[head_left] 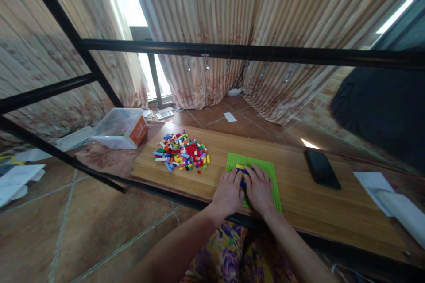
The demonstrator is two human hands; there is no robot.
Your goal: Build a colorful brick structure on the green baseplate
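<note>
A green studded baseplate (268, 168) lies on the wooden board in front of me. On it sit blue toy bricks (243, 181), with a yellow toy brick (240, 166) at their far end. From the left side, my left hand (229, 191) presses its curled fingers against the bricks. My right hand (260, 190) faces it from the other side, fingers bent and also touching them. Between the two hands only small parts of the bricks show; the rest is covered. To the left is a loose pile of small multicoloured toy bricks (182, 152).
A clear plastic box (114, 141) with an orange label stands beyond the pile at left. Right of the baseplate lies a black phone (322, 169), then white papers (373, 190). A black metal bar (245, 52) crosses in front of the curtains (212, 9).
</note>
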